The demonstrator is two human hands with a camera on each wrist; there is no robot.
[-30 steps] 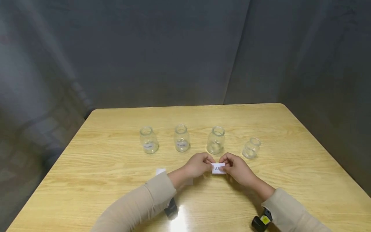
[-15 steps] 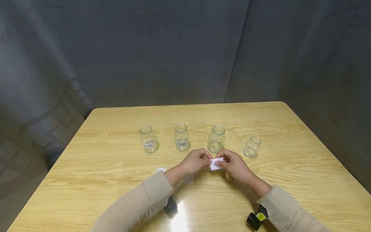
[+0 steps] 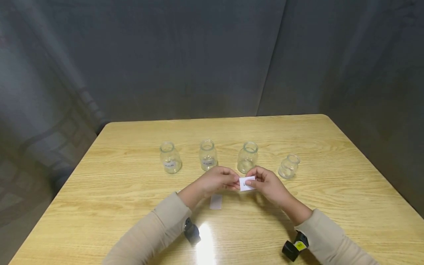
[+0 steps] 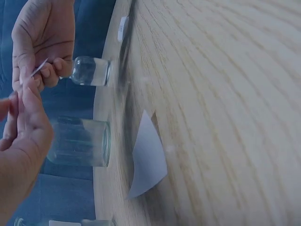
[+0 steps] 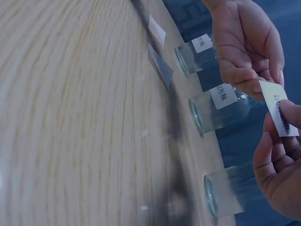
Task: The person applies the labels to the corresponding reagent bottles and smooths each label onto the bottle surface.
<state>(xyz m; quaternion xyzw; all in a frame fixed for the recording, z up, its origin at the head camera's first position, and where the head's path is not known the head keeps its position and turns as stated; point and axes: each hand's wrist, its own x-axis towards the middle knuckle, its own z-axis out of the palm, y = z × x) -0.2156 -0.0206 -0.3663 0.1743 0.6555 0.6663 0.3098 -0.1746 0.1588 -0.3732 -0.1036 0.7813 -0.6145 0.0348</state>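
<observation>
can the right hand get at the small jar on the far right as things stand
Probably yes: the small jar stands beyond the right hand with nothing visible between them, though that hand pinches a white label and would likely need freeing first.

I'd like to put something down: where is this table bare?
The table is bare behind the jars, left of the leftmost jar, and right of the small jar. It's crowded in front of the middle jars: left grip, right grip, white label, paper slip.

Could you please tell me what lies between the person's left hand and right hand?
A white printed label: the right hand pinches it, close beside the left hand, as the right wrist view shows.
</observation>
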